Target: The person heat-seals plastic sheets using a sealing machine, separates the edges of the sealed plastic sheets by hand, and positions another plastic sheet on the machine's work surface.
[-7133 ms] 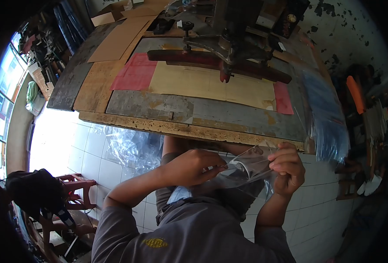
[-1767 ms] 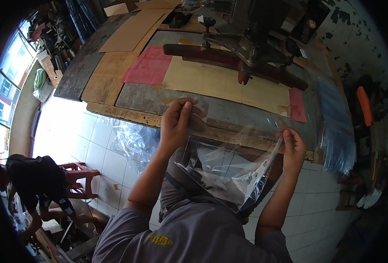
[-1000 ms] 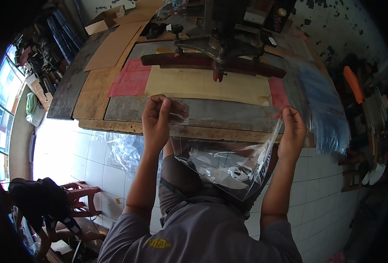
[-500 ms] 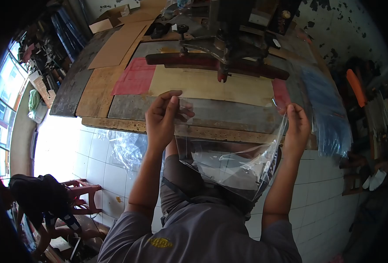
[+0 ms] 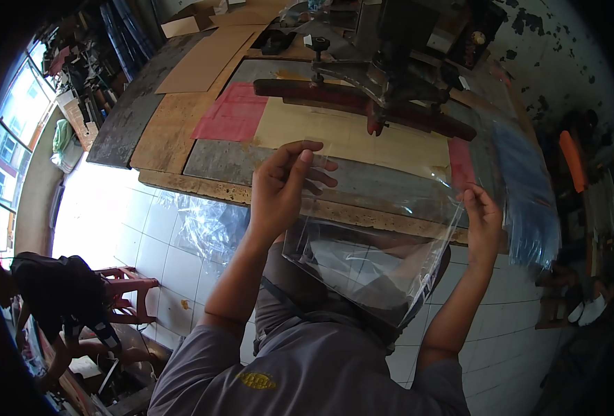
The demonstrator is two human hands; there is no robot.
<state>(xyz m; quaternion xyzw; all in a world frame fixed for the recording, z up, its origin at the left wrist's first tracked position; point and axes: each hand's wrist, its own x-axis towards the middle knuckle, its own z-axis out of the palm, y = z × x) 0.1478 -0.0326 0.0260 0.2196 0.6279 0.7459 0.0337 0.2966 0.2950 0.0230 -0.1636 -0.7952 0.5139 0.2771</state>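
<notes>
A clear plastic sheet (image 5: 362,263) hangs between my hands, over my lap and the front edge of the work table (image 5: 203,187). My left hand (image 5: 282,184) pinches its upper left part between thumb and index finger, the other fingers showing through the film. Its upper right corner is held in the closed fingertips of my right hand (image 5: 482,211). Beyond the sheet, yellow paper (image 5: 348,139) lies flat, with a red piece (image 5: 232,112) at its left end and another red piece (image 5: 461,163) at its right. A dark red press bar (image 5: 418,118) stands above the paper.
Stacked bluish plastic sheets (image 5: 529,194) hang over the table's right end. Cardboard (image 5: 210,62) lies at the back left. Crumpled clear plastic (image 5: 213,229) is below the front edge. A red stool (image 5: 130,295) stands at the lower left, beside another person (image 5: 57,291).
From the bunched plastic in the earliest frame, the sheet has been spread wide between my raised hands. Lately my hands have shifted only slightly, while the camera view has turned a little.
</notes>
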